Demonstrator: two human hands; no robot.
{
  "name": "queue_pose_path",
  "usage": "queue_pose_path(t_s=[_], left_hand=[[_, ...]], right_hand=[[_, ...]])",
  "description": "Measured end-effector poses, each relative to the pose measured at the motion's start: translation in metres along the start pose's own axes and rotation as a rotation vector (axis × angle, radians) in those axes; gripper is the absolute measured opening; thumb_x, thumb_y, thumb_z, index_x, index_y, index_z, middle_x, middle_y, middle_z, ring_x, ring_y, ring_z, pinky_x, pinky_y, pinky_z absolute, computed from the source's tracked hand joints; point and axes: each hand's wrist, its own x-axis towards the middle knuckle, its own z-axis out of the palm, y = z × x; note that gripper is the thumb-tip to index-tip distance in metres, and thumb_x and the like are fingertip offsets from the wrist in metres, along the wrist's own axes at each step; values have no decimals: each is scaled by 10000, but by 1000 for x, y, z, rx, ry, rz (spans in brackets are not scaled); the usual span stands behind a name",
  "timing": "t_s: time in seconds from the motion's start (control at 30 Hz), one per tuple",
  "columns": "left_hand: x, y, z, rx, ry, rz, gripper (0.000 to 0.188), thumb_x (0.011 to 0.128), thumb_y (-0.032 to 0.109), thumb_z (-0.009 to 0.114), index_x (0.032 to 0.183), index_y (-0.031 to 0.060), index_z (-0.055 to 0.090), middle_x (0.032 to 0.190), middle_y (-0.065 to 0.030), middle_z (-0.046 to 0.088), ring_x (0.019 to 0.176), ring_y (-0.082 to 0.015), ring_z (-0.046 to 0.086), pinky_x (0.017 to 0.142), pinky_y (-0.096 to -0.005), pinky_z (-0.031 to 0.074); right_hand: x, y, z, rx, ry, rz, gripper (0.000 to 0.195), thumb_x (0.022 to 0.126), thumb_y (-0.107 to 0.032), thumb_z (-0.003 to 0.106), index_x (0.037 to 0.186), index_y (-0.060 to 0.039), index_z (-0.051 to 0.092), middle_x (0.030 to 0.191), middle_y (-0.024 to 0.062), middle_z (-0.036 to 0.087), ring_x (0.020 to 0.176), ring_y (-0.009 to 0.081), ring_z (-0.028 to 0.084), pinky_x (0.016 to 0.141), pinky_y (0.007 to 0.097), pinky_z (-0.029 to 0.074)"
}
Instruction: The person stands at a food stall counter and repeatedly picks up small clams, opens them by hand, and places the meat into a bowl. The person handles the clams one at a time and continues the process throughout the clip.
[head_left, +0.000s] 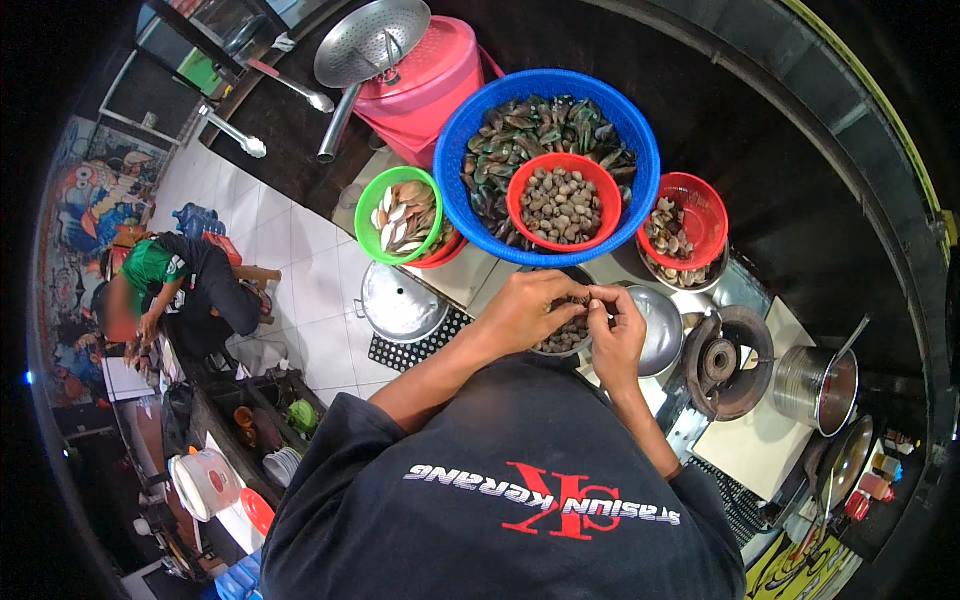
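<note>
My left hand (529, 304) pinches a small ribbed cockle (576, 299) between thumb and fingers. The fingertips of my right hand (619, 330) meet the same shell from the other side. Below both hands stands a metal pot (591, 276) with brown cockles (562, 341) in it, partly hidden by my fingers. Just beyond it, a large blue basket (444, 146) holds green mussels (525, 124). A red bowl (514, 199) of cockles (562, 206) rests on those mussels.
To the left sits a green basket (363, 217) of pale clams; to the right, a red basket (709, 217) with shells. A metal lid (660, 330), a burner (731, 364) and a steel pot (795, 390) stand right. A person (187, 277) sits far left.
</note>
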Motion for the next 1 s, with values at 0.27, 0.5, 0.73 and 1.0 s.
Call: queue_pose_path(t_s=[0.27,0.5,0.73,1.0], left_hand=[[35,-18,-11,52,111,91,203,785,84,730,967,18,670,914,-142,666,854,-297,664,734,-361,522],[31,-130,6,311,126,-48,729,782,177,781,1398,30,420,1353,-196,499,1151,-270,578,923,-367,505],[-200,-256,8,187,236,-659,506,832,224,718,1249,-13,558,1132,-200,638,952,-276,637,834,-362,491],[-477,-265,13,-116,13,-1713,469,821,304,760,1171,41,592,734,-86,645,550,-164,583,451,-296,452]], right_hand=[[41,9,4,39,6,-53,178,946,-66,555,1086,29,609,1028,92,640,918,131,604,820,283,496],[68,128,-9,-204,-60,64,268,918,-90,571,1172,-2,576,958,117,655,836,184,640,717,326,514],[15,247,-15,-423,-359,353,197,849,-115,629,1034,-45,640,875,156,683,839,282,680,755,372,534],[59,357,26,-891,-455,47,342,785,-136,644,1114,-49,615,985,247,655,948,413,632,829,477,515]])
